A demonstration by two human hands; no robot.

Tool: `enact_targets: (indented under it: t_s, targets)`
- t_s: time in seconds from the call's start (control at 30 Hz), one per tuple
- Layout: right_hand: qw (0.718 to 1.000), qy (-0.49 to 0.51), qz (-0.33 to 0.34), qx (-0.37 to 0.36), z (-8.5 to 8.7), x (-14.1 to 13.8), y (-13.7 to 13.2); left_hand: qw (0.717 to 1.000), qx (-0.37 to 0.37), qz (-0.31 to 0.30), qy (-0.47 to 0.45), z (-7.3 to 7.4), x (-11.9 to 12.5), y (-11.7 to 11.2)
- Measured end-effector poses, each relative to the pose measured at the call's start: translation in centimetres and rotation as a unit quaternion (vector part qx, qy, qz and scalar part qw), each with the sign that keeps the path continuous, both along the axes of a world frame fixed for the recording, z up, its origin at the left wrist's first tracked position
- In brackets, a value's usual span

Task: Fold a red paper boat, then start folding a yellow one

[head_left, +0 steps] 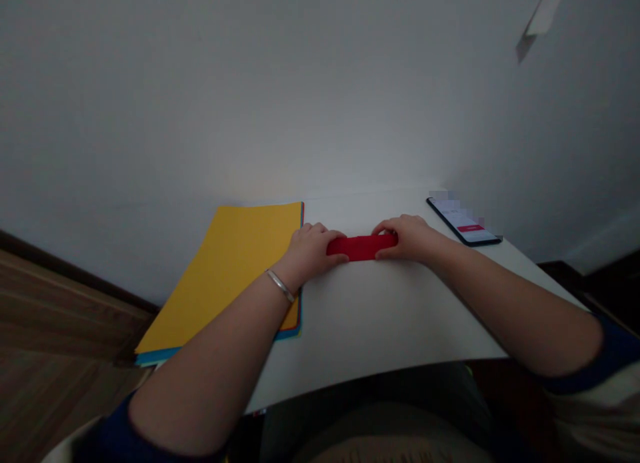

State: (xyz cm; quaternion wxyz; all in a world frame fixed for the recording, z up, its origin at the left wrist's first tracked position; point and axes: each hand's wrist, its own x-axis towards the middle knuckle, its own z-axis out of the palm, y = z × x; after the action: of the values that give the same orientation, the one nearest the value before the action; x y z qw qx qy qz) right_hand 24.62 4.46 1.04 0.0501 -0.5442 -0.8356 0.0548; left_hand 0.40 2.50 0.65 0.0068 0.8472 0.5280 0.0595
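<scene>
A narrow red strip of folded paper (pixel 361 247) lies on the white table (pixel 380 316), held at both ends. My left hand (pixel 309 248) is closed on its left end, fingers curled over it. My right hand (pixel 406 237) grips the right end the same way. A silver bracelet (pixel 281 285) sits on my left wrist. Both forearms rest low over the table.
A stack of coloured paper sheets with a yellow one (pixel 235 269) on top lies at the table's left, partly under my left forearm. A phone (pixel 464 223) with a lit screen lies at the far right corner. A white wall stands behind; wooden floor at left.
</scene>
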Motion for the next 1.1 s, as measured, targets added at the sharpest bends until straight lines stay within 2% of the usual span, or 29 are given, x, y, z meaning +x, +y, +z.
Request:
enact_targets:
  t_s: [0.17,0.33,0.53,0.77,0.93,1.1]
  targets:
    - [1.000,0.002,-0.008,-0.018,0.2,0.6,0.1,1.000,-0.023,0.005,0.000,0.1,-0.7,0.3]
    - [0.999,0.011,-0.007,-0.033,0.2,1.2,0.3,1.000,-0.007,0.017,0.014,0.1,-1.1,0.3]
    - [0.993,0.070,0.003,-0.094,-0.2,2.1,0.8,1.000,0.003,0.028,0.012,-0.1,-1.3,0.5]
    - [0.991,0.088,0.011,-0.102,-0.4,2.6,1.1,0.999,-0.014,0.035,0.015,0.5,-1.9,0.5]
    - [0.996,0.065,0.001,-0.060,-0.4,2.1,0.7,0.997,-0.052,0.039,-0.040,0.4,-2.0,0.9]
    - [0.997,0.064,-0.027,-0.046,-0.6,1.9,0.6,0.977,-0.126,0.048,-0.168,-0.1,-2.3,1.4]
